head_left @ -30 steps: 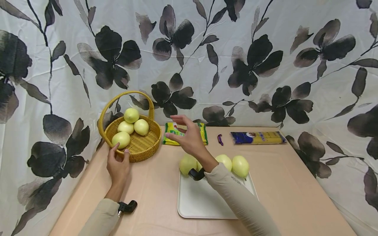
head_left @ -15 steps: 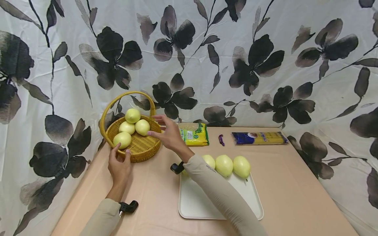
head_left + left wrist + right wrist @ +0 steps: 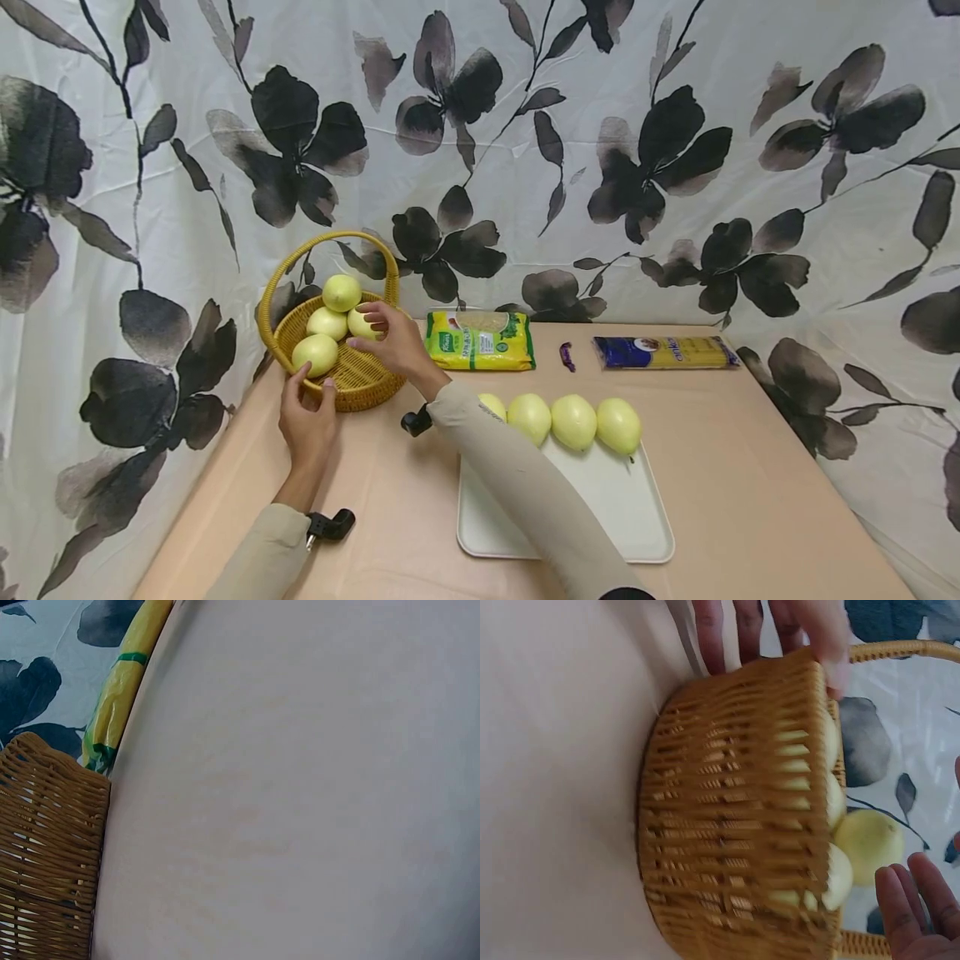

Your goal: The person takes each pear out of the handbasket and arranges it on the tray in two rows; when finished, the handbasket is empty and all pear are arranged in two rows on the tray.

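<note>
A yellow wicker basket with a tall handle stands at the left of the table, holding several pale yellow-green pears. My left hand grips its near rim; in the right wrist view, fingers of that left hand lie along the basket wall. Over the basket's right side reaches my right hand, fingers loosely bent, partly covering one pear. Nothing shows in its grasp. The right wrist view has the right fingers beside the rim, near the topmost pear.
A white tray with a row of several pears lies right of centre, partly under my right sleeve. Along the back lie a yellow-green food bag, a small purple wrapped candy and a pasta pack. A floral cloth hangs behind.
My right hand has moved left from in front of the yellow-green bag to over the basket, uncovering the bag. The left hand stays at the basket's rim.
</note>
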### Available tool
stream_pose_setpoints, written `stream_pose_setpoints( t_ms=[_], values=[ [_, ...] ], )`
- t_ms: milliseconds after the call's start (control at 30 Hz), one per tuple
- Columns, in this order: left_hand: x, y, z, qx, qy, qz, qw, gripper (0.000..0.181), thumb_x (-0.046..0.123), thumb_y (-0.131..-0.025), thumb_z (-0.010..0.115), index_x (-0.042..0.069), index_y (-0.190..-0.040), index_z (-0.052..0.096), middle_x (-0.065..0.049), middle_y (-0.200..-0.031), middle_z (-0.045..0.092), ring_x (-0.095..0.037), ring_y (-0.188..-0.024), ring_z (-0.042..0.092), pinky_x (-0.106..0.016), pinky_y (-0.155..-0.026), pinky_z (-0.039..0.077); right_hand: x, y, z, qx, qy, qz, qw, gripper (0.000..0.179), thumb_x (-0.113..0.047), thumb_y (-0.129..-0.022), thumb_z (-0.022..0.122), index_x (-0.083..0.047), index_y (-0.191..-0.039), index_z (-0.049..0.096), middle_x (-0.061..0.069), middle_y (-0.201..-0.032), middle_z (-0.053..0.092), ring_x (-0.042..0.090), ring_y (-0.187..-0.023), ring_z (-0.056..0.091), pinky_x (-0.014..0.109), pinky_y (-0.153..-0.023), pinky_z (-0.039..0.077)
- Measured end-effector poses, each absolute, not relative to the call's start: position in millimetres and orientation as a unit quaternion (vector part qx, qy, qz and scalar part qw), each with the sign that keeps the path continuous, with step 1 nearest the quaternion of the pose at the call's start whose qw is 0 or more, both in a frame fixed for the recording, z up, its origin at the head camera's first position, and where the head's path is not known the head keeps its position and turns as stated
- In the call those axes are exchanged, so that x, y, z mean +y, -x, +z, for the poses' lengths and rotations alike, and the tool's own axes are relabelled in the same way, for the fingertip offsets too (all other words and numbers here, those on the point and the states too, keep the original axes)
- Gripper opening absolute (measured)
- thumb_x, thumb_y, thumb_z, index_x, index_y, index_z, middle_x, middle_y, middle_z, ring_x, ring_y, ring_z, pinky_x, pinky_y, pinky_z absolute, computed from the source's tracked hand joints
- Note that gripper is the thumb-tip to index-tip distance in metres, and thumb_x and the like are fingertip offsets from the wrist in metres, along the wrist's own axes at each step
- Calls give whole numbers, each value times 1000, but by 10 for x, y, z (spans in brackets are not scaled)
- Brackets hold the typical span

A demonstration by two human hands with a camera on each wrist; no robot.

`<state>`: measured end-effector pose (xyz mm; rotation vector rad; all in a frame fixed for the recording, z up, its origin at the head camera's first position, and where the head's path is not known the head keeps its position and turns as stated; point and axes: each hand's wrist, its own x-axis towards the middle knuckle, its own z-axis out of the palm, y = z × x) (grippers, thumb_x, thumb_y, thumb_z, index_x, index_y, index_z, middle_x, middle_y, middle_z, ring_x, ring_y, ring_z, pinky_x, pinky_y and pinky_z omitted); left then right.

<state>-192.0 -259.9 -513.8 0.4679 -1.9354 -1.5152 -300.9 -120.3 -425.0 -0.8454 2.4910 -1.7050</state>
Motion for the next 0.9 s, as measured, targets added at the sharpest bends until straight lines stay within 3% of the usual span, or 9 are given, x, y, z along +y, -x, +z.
stream_pose_setpoints(
  t_ms=[400,667,900],
  values=[
    [-2593,1937,-5162,-737,-183,-567,319,53,25,-106,65,13,-156,52,-10,-167,43,-33,-155,41,-57,-119,47,-1647,3008,-4442,793,252,-554,36,42,-24,-97,80,-22,-137,69,8,-137,71,30,-127,69,25,-100,59],
    [-2592,1944,-5159,-737,-190,-567,316,53,24,-106,65,14,-156,51,-10,-167,44,-32,-153,44,-55,-119,47,-1793,3072,-4532,778,297,-552,43,37,-17,-102,72,-12,-138,67,12,-140,71,30,-131,68,23,-99,59],
    [-2589,1931,-5163,-741,-187,-564,314,54,27,-106,65,15,-156,51,-9,-166,44,-32,-153,45,-56,-118,48,-1854,3102,-4576,782,325,-526,79,40,-12,-105,65,-14,-145,63,8,-144,69,22,-136,65,16,-98,56]
  ],
)
